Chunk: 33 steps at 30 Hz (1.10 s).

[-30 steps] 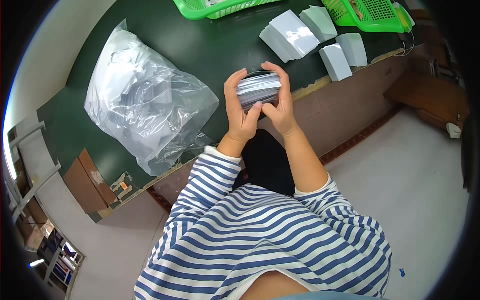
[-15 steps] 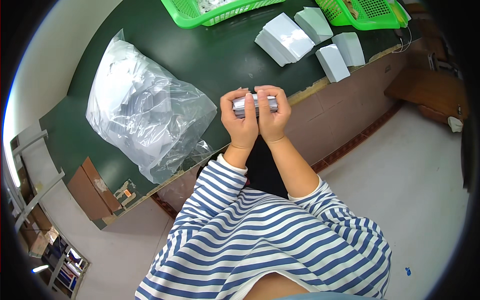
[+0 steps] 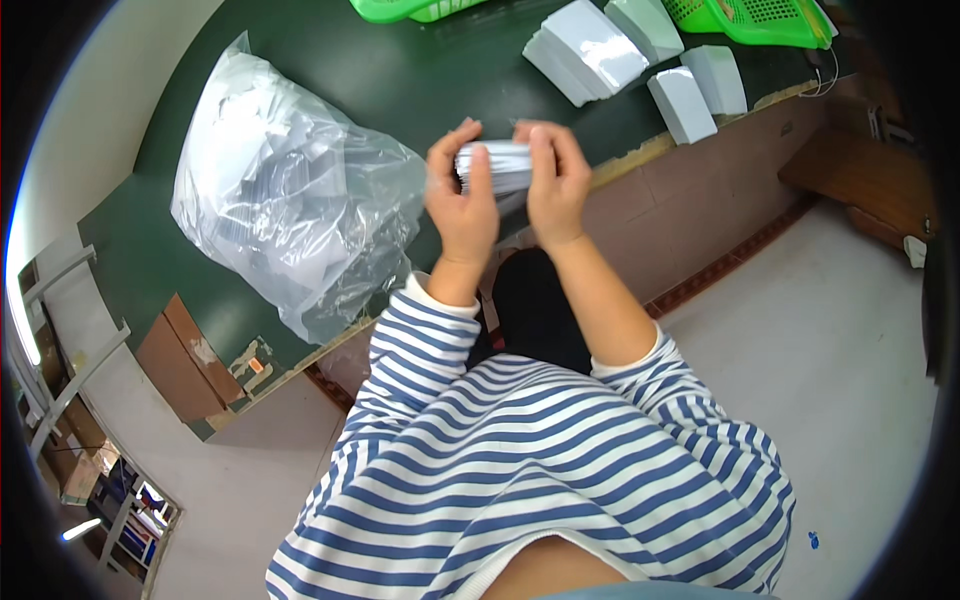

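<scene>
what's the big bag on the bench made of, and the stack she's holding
Bag: looks like thin clear plastic film, glossy and crinkled, contents showing through. Stack held between left hand and right hand: probably white paper or card sheets; blurred.

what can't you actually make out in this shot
Head view only:
- Thin stack of grey-white sheets: motion blur and the fingers of the left hand and right hand hide its count and surface.
- Crumpled clear plastic bag: glare and folds hide its contents.
- Two green plastic mesh baskets: cut off by the top edge.
- White card stacks on the dark green table: too small for detail.
</scene>
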### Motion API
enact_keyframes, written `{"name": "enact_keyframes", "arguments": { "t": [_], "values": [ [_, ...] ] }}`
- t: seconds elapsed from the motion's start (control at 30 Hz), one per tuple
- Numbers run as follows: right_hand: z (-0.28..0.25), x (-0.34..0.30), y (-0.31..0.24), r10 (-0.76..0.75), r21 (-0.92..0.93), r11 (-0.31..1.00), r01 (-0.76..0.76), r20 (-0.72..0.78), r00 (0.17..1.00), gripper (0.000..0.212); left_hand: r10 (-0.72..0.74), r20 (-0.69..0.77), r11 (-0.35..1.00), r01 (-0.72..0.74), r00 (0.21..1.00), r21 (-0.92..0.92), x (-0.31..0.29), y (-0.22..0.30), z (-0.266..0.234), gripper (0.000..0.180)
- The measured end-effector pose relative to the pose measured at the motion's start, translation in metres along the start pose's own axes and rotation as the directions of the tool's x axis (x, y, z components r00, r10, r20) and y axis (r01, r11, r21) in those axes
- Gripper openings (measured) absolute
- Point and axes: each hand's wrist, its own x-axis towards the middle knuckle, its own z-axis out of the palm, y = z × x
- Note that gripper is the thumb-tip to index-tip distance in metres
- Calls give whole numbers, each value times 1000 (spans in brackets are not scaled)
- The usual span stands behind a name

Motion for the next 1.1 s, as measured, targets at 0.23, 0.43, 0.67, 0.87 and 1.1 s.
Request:
{"name": "enact_keyframes", "arguments": {
  "t": [0.23,0.43,0.67,0.87,1.1],
  "values": [
    [10,-9,-13,-330,-36,943,330,12,944,12,305,48,952,-305,951,-19,-4,14,-1,22],
    [4,1,12,-103,-98,990,102,-9,995,12,109,197,981,-137,974,136,-25,7,-23,52],
    [15,1,-5,-238,109,966,236,-2,971,14,319,5,946,-319,948,50,-25,3,3,36],
    [-6,-2,-2,-52,-94,993,68,161,986,12,157,-8,987,-156,988,48,-13,-9,-1,19],
    [-11,1,-7,-250,-211,929,305,251,935,43,92,-42,988,-86,995,124,-13,4,10,28]
  ]
}}
